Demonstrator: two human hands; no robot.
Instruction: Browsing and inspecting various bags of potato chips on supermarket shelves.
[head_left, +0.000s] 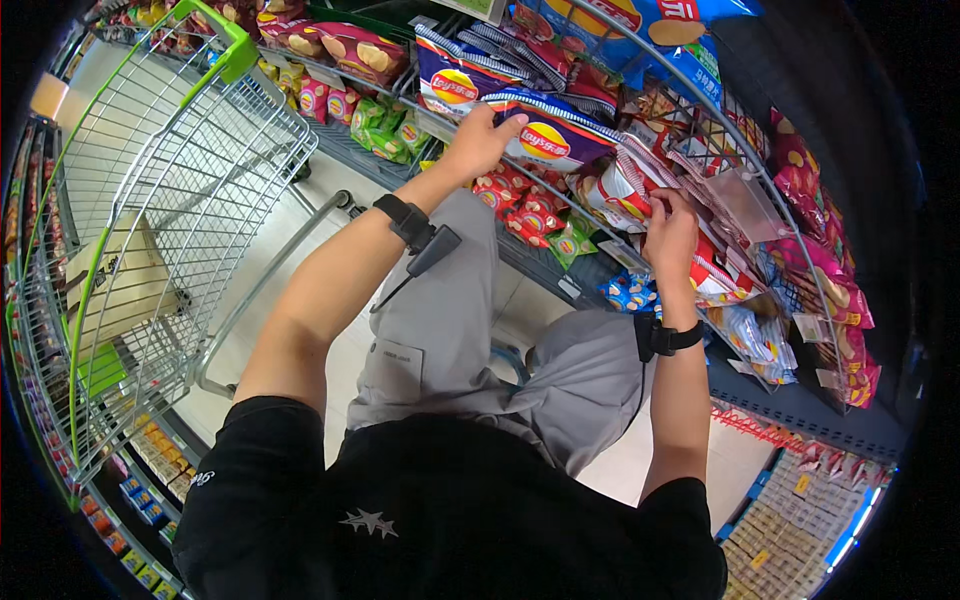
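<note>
My left hand (482, 141) rests on the left top corner of a purple Lay's chip bag (551, 139), its thumb lying over the bag's upper edge. The bag stands at the front of a wire shelf basket. Behind and left of it is another purple Lay's bag (454, 82). My right hand (670, 225) is at a white and red chip bag (619, 191) farther right in the same row, with fingers bent against its edge. Whether those fingers pinch the bag cannot be made out. More red and white bags (716, 274) lie just right of that hand.
A wire shopping cart (202, 172) with green trim stands at the left, holding a beige bag (116, 277). Small red chip bags (532, 217) fill the lower shelf. A curved wire rack (757, 169) rises at the right. Boxed goods (802, 517) are stacked at the lower right.
</note>
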